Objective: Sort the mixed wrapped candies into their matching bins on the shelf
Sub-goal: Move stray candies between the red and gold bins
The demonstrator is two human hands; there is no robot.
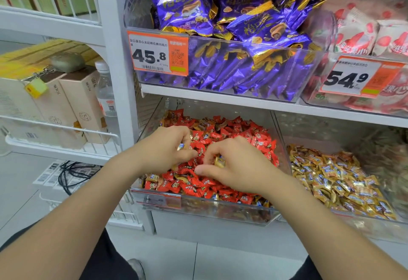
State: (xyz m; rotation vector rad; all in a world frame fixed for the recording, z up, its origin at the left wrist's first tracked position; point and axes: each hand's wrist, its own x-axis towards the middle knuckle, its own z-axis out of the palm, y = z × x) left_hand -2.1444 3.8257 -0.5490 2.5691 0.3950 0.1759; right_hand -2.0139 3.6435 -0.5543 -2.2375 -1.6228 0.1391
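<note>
Left hand curled, knuckles up, over the red candies. A small candy peeks out at its fingertips, so it's probably hoarding strays. Right hand is just beside it, thumb and fingers pinching a gold candy out of the red pile. The matching gold bin is right of that grip, past the clear divider.

Both bare forearms are stretched forward and drawn together. The left grip is curled, with a wrapped candy held in its fingers. A gold candy is pinched by the right grip, its thumb pointed leftward.
</note>
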